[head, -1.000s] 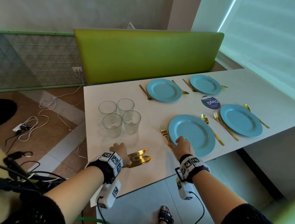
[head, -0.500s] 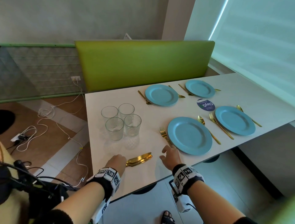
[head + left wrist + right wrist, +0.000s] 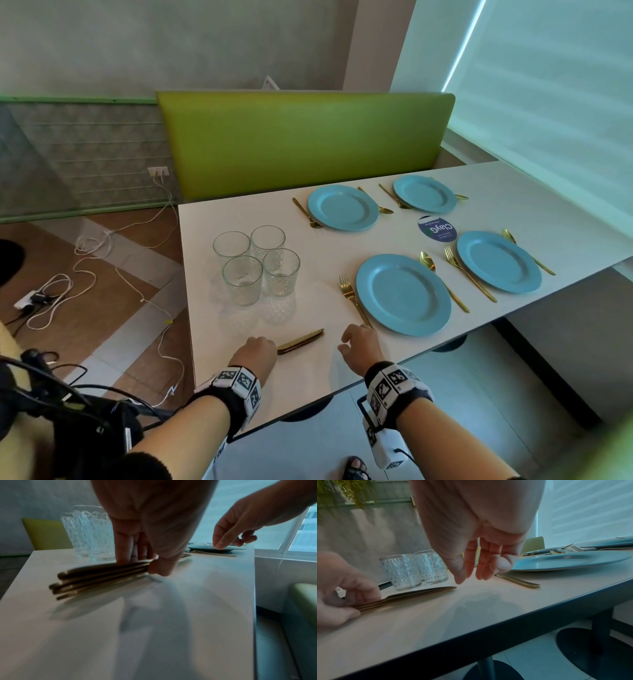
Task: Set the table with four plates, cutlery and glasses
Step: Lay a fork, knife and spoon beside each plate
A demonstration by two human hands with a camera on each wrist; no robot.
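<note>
We see our left hand [image 3: 256, 353] pinching a bundle of gold knives [image 3: 300, 341] by the handles, thumb under and fingers over, low on the worktop [image 3: 534, 209] near its front edge; our right hand [image 3: 360, 346] hovers beside them, fingers loosely spread, holding nothing, just over the handle of a fork [image 3: 352, 298]; four glasses [image 3: 257, 267] cluster behind the knives; four blue plates [image 3: 404, 294] lie to the right with forks and spoons.

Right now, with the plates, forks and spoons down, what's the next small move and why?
Probably the right hand, open and empty, should take one knife from the bundle of gold knives that the left hand holds in its grip. Each blue plate, such as the nearest, shows a fork and spoon but no knife.
</note>
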